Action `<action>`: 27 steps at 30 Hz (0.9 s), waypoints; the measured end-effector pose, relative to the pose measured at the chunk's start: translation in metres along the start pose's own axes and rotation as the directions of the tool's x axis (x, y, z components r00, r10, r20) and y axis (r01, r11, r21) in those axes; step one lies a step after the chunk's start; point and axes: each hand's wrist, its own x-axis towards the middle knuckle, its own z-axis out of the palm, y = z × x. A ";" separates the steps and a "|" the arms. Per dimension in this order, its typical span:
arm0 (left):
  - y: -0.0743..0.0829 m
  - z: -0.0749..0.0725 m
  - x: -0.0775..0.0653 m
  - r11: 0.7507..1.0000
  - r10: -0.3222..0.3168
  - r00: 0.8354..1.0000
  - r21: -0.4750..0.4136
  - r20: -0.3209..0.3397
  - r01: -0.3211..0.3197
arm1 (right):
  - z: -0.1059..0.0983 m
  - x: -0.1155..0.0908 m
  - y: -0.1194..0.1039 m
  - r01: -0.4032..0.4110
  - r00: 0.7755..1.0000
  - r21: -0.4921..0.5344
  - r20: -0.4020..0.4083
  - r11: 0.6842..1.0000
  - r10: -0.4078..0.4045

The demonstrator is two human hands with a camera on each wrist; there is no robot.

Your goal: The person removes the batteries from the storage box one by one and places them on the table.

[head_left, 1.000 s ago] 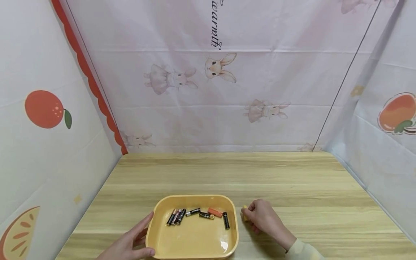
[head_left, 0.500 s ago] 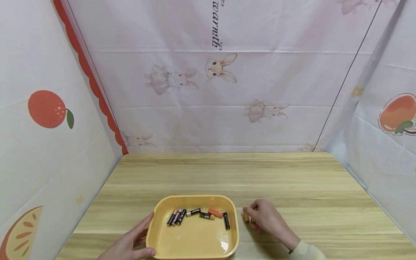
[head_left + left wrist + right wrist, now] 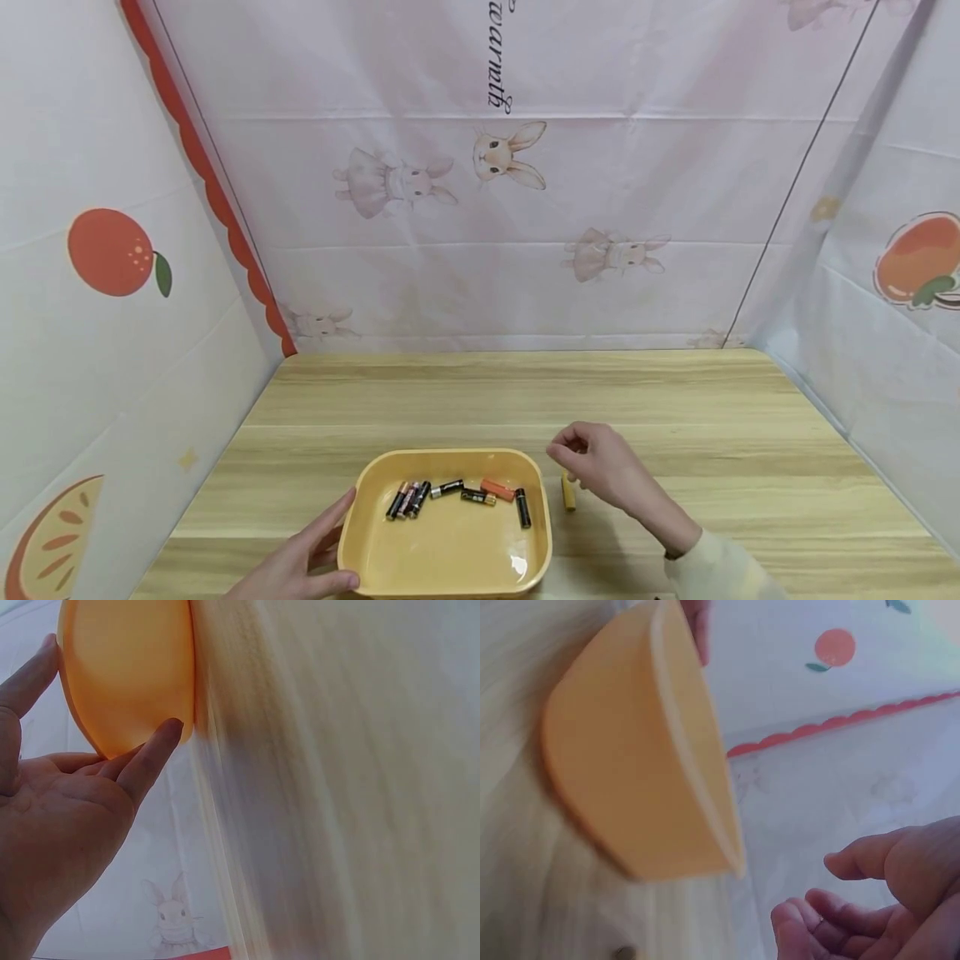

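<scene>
A yellow tray [image 3: 442, 554] stands on the near part of the wooden table [image 3: 675, 400], a little to the left of the middle. The left hand [image 3: 300, 558] is placed against its left end: the thumb lies at the near left corner, and the fingers, rather straight, touch the wall. The left wrist view shows these fingers spread along the outside of the tray.

The right hand [image 3: 596, 464] is in the air, to the right of the far right corner of the tray. It holds nothing; its fingers are loosely bent, and the right wrist view shows a gap between thumb and fingers. A pale sleeve [image 3: 716, 571] covers this arm. The two hands are well apart, with the tray between them.

A yellow cylinder [image 3: 568, 493] lies on the table, just beside the right wall of the tray and on the near side of the right hand.

Inside the tray, three dark batteries [image 3: 407, 501] lie close together at the left. To the right of them come a black battery with a silver end [image 3: 447, 489], a black battery with a gold end [image 3: 477, 497] and an orange battery [image 3: 498, 489]. A plain black battery [image 3: 522, 509] lies near the right wall.

Behind the table hangs a pale cloth [image 3: 465, 292] with printed rabbits, and the left cloth [image 3: 112, 367] carries orange fruits.
</scene>
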 end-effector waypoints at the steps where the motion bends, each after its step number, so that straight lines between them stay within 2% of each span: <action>1: 0.000 0.000 0.000 1.000 -0.002 1.000 0.000 -0.001 0.002 | 0.000 0.001 -0.004 0.013 1.000 0.011 0.006 1.000 -0.014; 9: 0.000 0.000 0.000 1.000 0.024 1.000 0.003 0.011 -0.024 | 0.012 0.008 -0.029 0.089 0.994 0.119 0.056 0.989 -0.096; 17: -0.001 0.000 -0.001 0.999 0.037 0.999 -0.004 0.009 -0.037 | 0.030 0.017 -0.037 0.125 0.981 0.181 0.126 0.975 -0.149; 22: 0.000 0.001 -0.001 0.998 0.053 0.999 0.037 0.001 -0.053 | 0.045 0.022 -0.040 0.112 0.972 0.218 0.181 0.970 -0.153; 27: 0.001 0.001 -0.002 0.997 0.050 0.999 0.061 -0.014 -0.049 | 0.060 0.027 -0.046 0.043 0.960 0.254 0.259 0.966 -0.110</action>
